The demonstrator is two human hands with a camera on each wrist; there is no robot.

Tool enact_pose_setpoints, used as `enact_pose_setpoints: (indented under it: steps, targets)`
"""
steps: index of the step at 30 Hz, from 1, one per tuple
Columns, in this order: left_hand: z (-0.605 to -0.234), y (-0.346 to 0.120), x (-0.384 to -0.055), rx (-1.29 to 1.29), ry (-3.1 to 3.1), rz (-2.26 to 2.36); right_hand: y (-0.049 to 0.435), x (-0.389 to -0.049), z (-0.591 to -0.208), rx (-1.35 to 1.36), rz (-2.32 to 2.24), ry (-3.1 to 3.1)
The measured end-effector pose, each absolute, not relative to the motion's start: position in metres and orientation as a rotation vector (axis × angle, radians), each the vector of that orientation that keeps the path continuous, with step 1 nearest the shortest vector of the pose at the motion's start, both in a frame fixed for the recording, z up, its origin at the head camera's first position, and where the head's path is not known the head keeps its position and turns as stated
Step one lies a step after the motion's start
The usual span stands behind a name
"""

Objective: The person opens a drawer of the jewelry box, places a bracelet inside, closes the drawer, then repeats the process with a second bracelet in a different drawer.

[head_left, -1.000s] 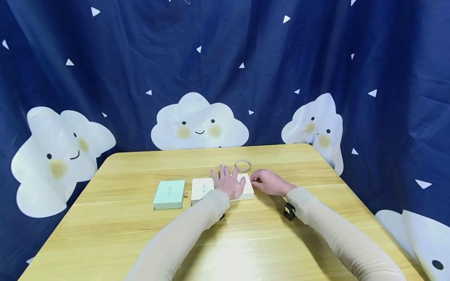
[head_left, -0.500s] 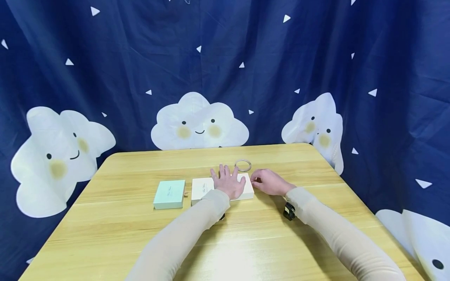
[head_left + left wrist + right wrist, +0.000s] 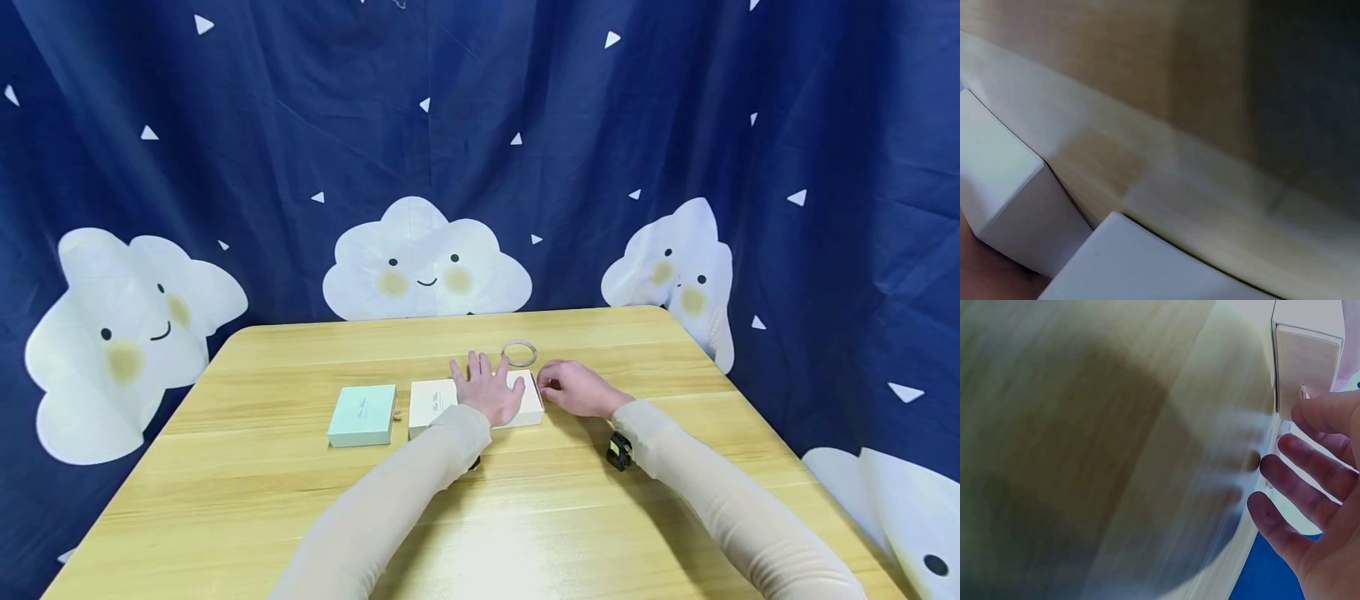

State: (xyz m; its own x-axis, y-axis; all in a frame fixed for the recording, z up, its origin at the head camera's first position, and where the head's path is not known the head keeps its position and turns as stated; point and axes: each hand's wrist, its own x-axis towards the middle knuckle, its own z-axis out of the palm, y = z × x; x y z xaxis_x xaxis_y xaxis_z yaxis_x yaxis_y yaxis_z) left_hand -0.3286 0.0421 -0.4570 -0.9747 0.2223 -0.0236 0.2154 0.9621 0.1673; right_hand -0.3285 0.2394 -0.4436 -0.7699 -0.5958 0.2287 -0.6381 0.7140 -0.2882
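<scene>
My left hand (image 3: 491,393) lies spread over the right-hand white box (image 3: 531,404), its fingers straight. At that box's right end, my right hand (image 3: 577,389) pinches a small pinkish ribbon tab (image 3: 1304,392) between thumb and index finger; the other fingers are loosely extended. The tab sits on the pale drawer front (image 3: 1307,359), and a thin dark red line shows along the box's right edge in the head view. Another white box (image 3: 431,404) with small lettering stands close on the left, partly hidden by the left hand and sleeve.
A mint-green box (image 3: 362,414) with a ribbon tab on its right side lies further left on the wooden table (image 3: 225,492). A thin ring, like a bangle (image 3: 519,365), lies behind the right-hand box. A dark blue curtain (image 3: 465,108) hangs behind the table.
The right hand has shifted very slightly to the right, and a dark red line now shows at the box's right edge. The left hand has stayed in place.
</scene>
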Motion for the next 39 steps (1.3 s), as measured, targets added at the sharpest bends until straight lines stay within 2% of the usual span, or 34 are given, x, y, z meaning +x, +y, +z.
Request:
enact_pose_setpoints:
  steps: [39]
  targets:
    - [-0.449,0.04,-0.321,0.354,3.065,0.297,0.252,-0.33,-0.444,0.986,0.631,-2.82]
